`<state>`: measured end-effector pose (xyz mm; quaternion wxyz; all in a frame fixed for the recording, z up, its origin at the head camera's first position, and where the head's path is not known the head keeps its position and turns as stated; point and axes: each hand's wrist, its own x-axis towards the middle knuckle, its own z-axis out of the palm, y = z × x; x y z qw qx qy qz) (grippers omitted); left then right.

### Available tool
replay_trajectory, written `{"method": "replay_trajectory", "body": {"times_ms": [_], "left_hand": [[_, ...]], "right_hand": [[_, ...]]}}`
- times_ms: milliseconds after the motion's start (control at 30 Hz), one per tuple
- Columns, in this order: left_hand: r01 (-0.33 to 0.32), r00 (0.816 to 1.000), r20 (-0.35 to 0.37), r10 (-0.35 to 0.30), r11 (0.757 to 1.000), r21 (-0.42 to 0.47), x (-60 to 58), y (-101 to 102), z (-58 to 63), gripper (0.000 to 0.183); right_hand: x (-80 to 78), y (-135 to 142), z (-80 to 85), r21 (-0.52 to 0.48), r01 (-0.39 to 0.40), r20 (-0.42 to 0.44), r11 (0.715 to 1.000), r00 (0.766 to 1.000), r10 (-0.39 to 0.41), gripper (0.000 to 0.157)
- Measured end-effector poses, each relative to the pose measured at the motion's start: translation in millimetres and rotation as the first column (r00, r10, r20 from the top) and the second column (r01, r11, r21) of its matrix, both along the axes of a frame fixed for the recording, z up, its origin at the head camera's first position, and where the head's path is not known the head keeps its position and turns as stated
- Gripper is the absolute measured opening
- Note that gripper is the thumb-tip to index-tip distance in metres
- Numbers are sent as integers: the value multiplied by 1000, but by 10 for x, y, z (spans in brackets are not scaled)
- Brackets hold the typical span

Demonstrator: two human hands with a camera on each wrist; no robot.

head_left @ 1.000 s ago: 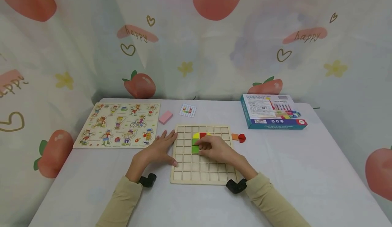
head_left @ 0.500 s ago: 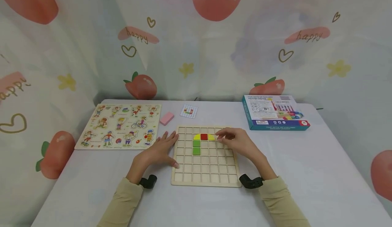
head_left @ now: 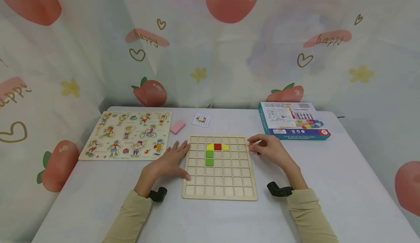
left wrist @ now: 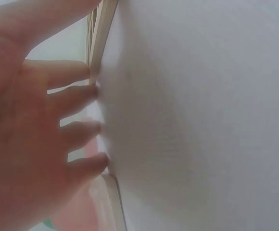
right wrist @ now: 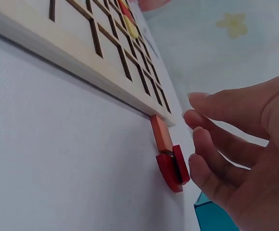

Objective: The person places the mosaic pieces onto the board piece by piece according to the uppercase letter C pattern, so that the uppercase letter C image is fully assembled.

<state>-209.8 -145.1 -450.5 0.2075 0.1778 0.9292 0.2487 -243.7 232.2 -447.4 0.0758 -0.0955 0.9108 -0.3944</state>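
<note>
A wooden grid board (head_left: 228,171) lies on the table between the hands. In one upper row a red square tile (head_left: 217,147) sits between two yellow rounded tiles (head_left: 225,147); green square tiles (head_left: 209,157) run down below the left yellow one. My left hand (head_left: 167,162) rests with spread fingers at the board's left edge, thumb on the frame. Just off the upper right corner, my right hand (head_left: 273,150) hovers with bent fingers, nothing gripped. Beside those fingertips, an orange tile (right wrist: 161,134) touches the board's edge and red curved tiles (right wrist: 168,172) lean together.
At the left lies a wooden picture puzzle (head_left: 113,130) of children playing sports. Behind the board are a pink block (head_left: 178,126) and a small grid card (head_left: 201,119) with a coloured pattern. A flat printed box (head_left: 293,122) stands at the back right.
My right hand has moved right, from over the green tiles, past the yellow tile, to the loose tiles beside the board. The left hand has stayed put.
</note>
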Motion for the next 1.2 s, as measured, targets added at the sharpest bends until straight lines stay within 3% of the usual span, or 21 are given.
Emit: {"method": "replay_trajectory", "body": {"times_ms": [300, 600, 800, 933, 1200], "left_hand": [[-6, 1000, 8, 5, 1000, 6, -7, 5, 6, 114], [-10, 1000, 14, 10, 1000, 4, -7, 1, 10, 114], [-11, 1000, 15, 11, 1000, -3, -3, -5, 7, 114], [-5, 1000, 12, 5, 1000, 0, 6, -10, 14, 114], [9, 1000, 5, -9, 1000, 10, 4, -9, -4, 114]], "right_hand": [[-40, 110, -63, 35, 23, 30, 999, 999, -24, 31], [-28, 270, 5, 107, 61, -6, 992, 998, -61, 29], [-23, 377, 14, 135, 83, 41, 987, 995, -89, 37], [-36, 368, -21, 174, 78, 70, 982, 993, -91, 40], [-52, 297, -73, 184, 106, 73, 977, 990, -121, 34]]}}
